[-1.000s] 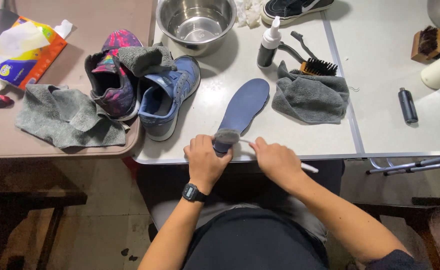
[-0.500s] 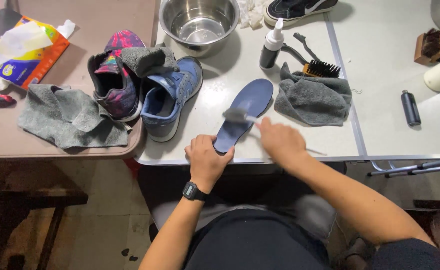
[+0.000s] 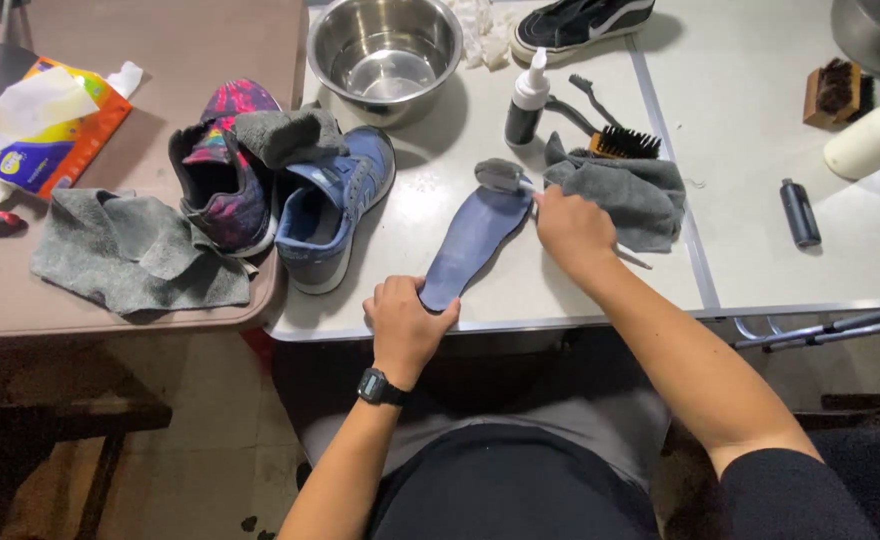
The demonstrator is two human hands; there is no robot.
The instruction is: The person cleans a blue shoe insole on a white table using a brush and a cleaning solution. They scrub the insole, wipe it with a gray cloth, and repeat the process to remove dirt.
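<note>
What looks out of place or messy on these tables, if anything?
A few things. A grey cloth sits stuffed on top of the blue shoe and the multicoloured shoe. Another grey cloth lies crumpled. The open wipes packet spills tissue. Nothing looks damaged or spilled.

Far left on the brown tabletop [image 3: 160,40]: a crinkled soft pack [image 3: 45,140], orange and yellow with a blue patch, white tissue [image 3: 35,100] spilling from its top. Near the steel bowl [image 3: 385,55] on the white tabletop [image 3: 760,150]: a small bottle [image 3: 526,102], dark body, white nozzle, upright. Farther right: a slim dark tube [image 3: 800,212] lying flat, and a cream cylinder [image 3: 875,140] on its side at the edge. On the left wrist: a black watch [image 3: 380,387], small dark screen, unreadable.
</note>
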